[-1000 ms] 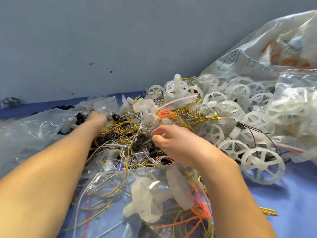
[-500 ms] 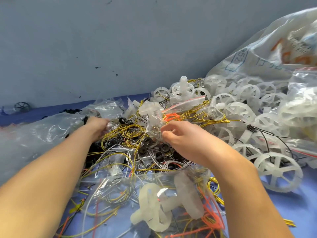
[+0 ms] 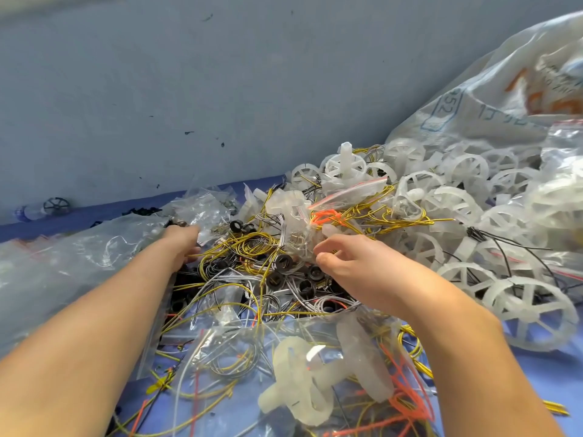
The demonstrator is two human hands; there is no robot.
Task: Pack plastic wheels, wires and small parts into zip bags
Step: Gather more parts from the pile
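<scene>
A tangle of yellow wires (image 3: 252, 244), grey wires and black rings (image 3: 282, 261) lies in the middle of the blue surface. White plastic wheels (image 3: 457, 209) are heaped to the right, the nearest large one (image 3: 533, 313) by my right forearm. My left hand (image 3: 181, 244) reaches into the tangle's left edge, its curled fingers gripping yellow wire. My right hand (image 3: 350, 263) has its fingers curled, thumb and forefinger pinching the edge of a small clear zip bag (image 3: 299, 238). A filled zip bag (image 3: 315, 373) with white parts and wires lies nearest to me.
A large crumpled clear bag (image 3: 79, 253) covers the left side. A big printed plastic sack (image 3: 504, 105) leans against the wall at the right, above the wheels. A dark wheel (image 3: 56, 205) sits far left by the grey wall. Bare blue surface (image 3: 520, 373) shows at the lower right.
The view has shifted, so the pile sits lower and more to the right. My left hand has closed onto yellow wire. My right hand's thumb and forefinger have parted slightly at the bag.
</scene>
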